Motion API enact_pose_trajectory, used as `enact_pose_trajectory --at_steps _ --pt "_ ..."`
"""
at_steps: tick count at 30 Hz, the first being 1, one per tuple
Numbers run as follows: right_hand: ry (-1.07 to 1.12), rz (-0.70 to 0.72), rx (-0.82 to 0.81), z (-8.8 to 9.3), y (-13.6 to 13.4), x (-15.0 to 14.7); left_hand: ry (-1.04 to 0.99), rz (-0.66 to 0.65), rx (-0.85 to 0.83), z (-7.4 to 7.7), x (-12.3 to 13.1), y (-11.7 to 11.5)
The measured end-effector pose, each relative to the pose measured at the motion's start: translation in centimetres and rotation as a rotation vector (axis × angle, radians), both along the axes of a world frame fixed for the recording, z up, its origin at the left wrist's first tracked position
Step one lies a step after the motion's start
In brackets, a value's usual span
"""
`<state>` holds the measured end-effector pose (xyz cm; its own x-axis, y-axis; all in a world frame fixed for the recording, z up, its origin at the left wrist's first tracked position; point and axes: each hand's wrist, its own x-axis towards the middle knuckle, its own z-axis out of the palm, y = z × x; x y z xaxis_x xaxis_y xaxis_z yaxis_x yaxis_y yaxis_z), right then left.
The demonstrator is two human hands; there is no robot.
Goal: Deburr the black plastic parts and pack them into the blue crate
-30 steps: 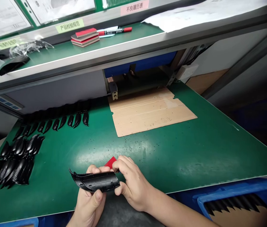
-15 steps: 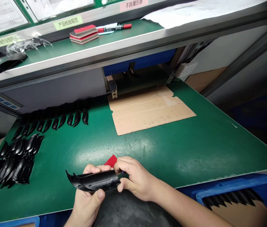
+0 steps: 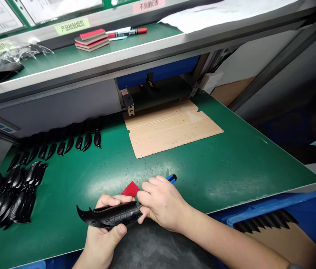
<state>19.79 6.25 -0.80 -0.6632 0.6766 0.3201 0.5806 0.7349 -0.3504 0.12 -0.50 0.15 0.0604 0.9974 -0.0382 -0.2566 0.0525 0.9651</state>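
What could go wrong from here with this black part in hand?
The blue-handled tool in the right hand sits close to the left hand, so a slip might nick those fingers or scratch the black ribbed plastic part. Black flecks on the green mat might also cling to the part if it is set down.

At lower centre, the curved plastic trim part (image 3: 113, 215) is showing a glossy black, finely ribbed surface, and the matching parts (image 3: 15, 201) at the left are catching the same shine. The green bench mat (image 3: 219, 175) is looking smooth and faintly glossy. At centre, the cardboard sheet (image 3: 172, 129) is looking matt and rough, the metal shelf edge (image 3: 90, 69) above is gleaming softly, and the blue plastic crate (image 3: 287, 205) at lower right is showing a smooth sheen.
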Motion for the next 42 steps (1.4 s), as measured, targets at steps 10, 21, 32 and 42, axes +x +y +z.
enact_pose_trajectory --at_steps 10,21,32,42 --pt "0.577 0.293 -0.923 -0.9 -0.1 0.3 -0.195 0.043 -0.099 -0.4 1.2 -0.3" --pt "0.561 -0.072 -0.04 -1.4 -3.1 -2.5 -0.5 0.152 -0.315 -0.8 2.0 0.4" --pt "0.564 -0.043 -0.081 -1.8 -2.5 -2.6 -0.557 0.191 -0.375 -0.4 1.8 1.4" --pt "0.366 -0.131 -0.245 -0.8 -1.9 -0.7 -0.433 0.338 -0.29 0.4 1.9 1.2"
